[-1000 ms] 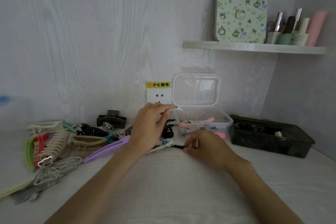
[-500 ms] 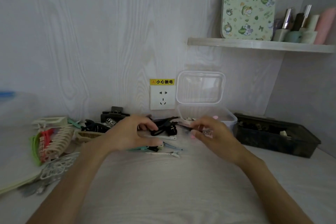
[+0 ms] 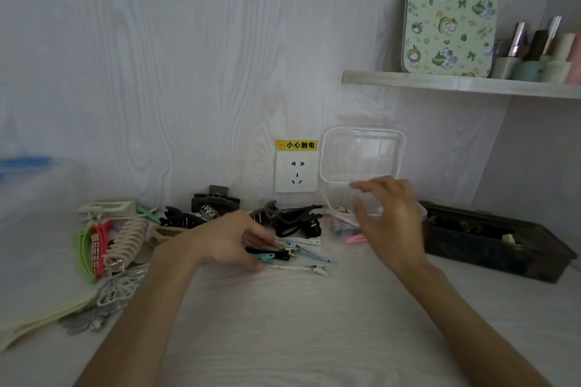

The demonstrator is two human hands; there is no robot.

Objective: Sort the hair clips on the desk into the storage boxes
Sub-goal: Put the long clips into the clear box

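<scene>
Small flat hair clips lie in a loose group at mid-desk, among them a white patterned clip [image 3: 301,268] and a light blue clip [image 3: 309,256]. My left hand [image 3: 231,239] reaches into this group, with its thumb and fingers pinching a black clip [image 3: 270,251] that lies by a teal one. My right hand [image 3: 388,214] hovers blurred over the clear storage box [image 3: 328,209] with fingers spread and nothing seen in them. A pink clip [image 3: 355,239] shows through the box wall. The clear lid [image 3: 361,154] leans on the wall. A dark storage box [image 3: 490,242] stands to the right.
Large claw clips [image 3: 125,239] in cream, red, green and black are heaped at the left and along the wall. Black bow clips [image 3: 295,223] lie behind the small ones. A wall socket [image 3: 295,171] sits behind, and a shelf [image 3: 456,83] overhangs the right.
My right hand rose from the desk's front to above the clear box and spread its fingers. My left hand dropped from the box rim down onto the small clips.
</scene>
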